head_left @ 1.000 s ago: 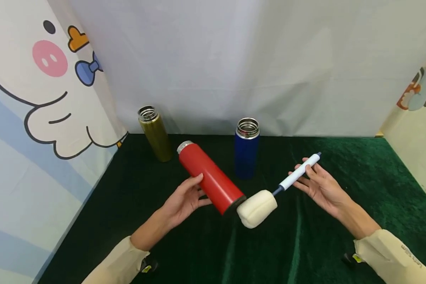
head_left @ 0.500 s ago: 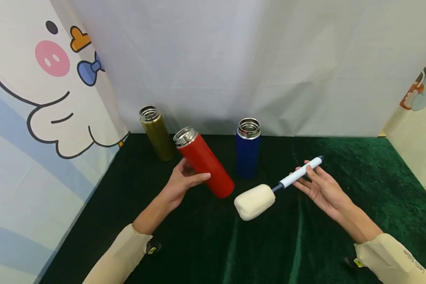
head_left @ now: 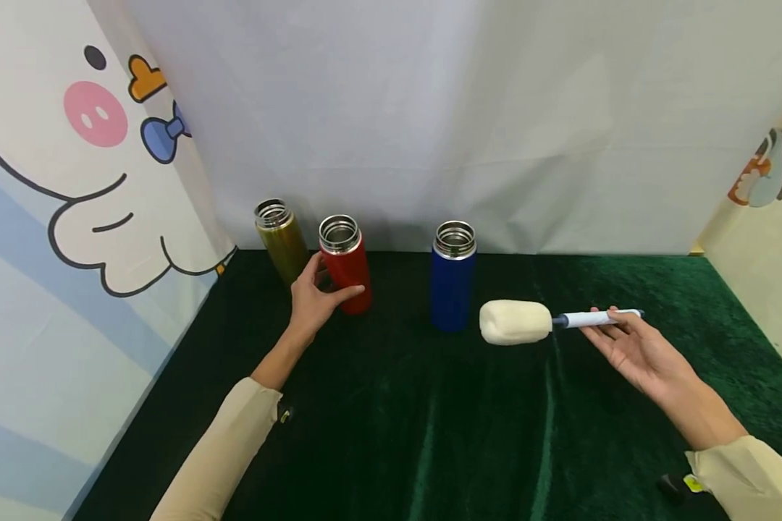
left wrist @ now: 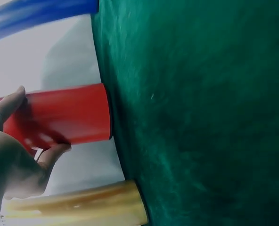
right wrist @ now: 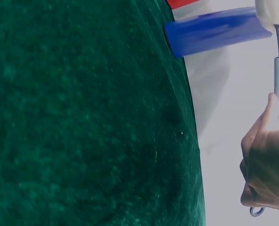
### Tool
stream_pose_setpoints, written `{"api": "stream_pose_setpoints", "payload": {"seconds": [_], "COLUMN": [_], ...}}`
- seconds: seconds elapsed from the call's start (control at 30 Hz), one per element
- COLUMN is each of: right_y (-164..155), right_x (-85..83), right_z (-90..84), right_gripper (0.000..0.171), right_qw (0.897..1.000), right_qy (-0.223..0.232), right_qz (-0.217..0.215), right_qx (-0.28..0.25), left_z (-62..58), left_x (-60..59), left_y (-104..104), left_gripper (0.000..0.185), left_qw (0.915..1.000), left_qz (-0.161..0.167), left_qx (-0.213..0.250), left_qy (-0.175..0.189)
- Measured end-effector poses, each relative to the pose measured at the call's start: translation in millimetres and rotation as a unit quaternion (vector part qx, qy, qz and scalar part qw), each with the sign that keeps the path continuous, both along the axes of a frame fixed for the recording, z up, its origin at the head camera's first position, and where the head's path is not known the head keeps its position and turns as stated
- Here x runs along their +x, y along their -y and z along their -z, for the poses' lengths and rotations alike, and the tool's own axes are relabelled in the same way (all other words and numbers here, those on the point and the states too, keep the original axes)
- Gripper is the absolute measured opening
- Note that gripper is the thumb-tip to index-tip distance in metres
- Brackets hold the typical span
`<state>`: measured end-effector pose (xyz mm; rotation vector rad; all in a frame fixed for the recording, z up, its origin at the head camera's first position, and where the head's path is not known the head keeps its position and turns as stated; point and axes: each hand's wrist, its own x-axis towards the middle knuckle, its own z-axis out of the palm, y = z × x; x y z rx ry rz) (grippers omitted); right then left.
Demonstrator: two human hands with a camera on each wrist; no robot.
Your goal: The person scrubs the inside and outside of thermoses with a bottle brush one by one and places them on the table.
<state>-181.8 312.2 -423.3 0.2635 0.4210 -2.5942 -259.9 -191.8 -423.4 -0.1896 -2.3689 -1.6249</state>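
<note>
At the near right of the dark green surface (head_left: 391, 434), the right hand (head_left: 652, 360) pinches a sponge-headed bottle brush (head_left: 534, 321) by its pale handle, thumb against fingers, the cream sponge pointing left and raised clear of the cloth (a small ring shows at the handle's end in the right wrist view). Left of the sponge stands a lidless blue vacuum flask (head_left: 452, 289). Farther left, the left hand (head_left: 311, 302) grips a red vacuum flask (head_left: 348, 273), spread about as wide as its body, thumb on 1 side and fingers on the other. Seating this flask well would call for holding it plumb, feeling the base lie flat, then loosening both sides evenly so nothing nudges the gold vacuum flask (head_left: 282, 242) beside the fingers. The red flask is upright near the back, glossy and uncapped, with a bare steel neck; whether its base bears fully on the cloth, I cannot tell. To its left is the gold flask, partly hidden by the hand. Beyond all 3 hangs a creased white backdrop (head_left: 528, 94).
</note>
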Motion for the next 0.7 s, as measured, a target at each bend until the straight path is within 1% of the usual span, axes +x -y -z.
{"api": "stream_pose_setpoints", "payload": {"seconds": [0.07, 0.17, 0.27, 0.37, 0.47, 0.57, 0.63, 0.7], "right_y": [-6, -12, -16, -18, -19, -22, -24, -27], "right_x": [1.1, 1.8, 1.6, 0.7, 0.3, 0.9, 1.6, 2.1], "right_z": [1.4, 3.7, 4.7, 4.9, 4.9, 4.5, 3.9, 3.5], "right_gripper": [0.015, 0.016, 0.016, 0.017, 0.017, 0.016, 0.016, 0.018], "right_qw": [1.0, 0.999, 0.999, 0.999, 0.999, 0.999, 0.999, 0.998], "right_qy": [-0.006, -0.005, 0.003, 0.013, 0.018, 0.016, 0.017, 0.023], "right_qz": [0.001, 0.007, 0.014, 0.018, 0.02, 0.026, 0.03, 0.035], "right_qx": [-0.018, -0.033, -0.032, -0.025, -0.016, -0.018, -0.03, -0.045], "left_z": [0.1, -0.3, 0.8, 3.8, 6.0, 4.0, -0.9, -7.4], "left_x": [-9.7, -20.6, -28.2, -33.3, -34.9, -32.5, -27.5, -19.6], "left_y": [-2, -7, -12, -15, -15, -13, -11, -12], "left_gripper": [0.073, 0.073, 0.074, 0.074, 0.074, 0.078, 0.083, 0.086], "left_qw": [0.9999, 0.9997, 0.9997, 0.9997, 0.9996, 0.9991, 0.9983, 0.9978], "left_qz": [-0.009, -0.011, -0.014, -0.014, -0.011, 0.003, 0.012, 0.007], "left_qx": [-0.005, -0.005, -0.009, -0.018, -0.025, -0.033, -0.039, -0.047], "left_qy": [-0.014, -0.022, -0.019, -0.012, 0.001, 0.026, 0.041, 0.048]}}
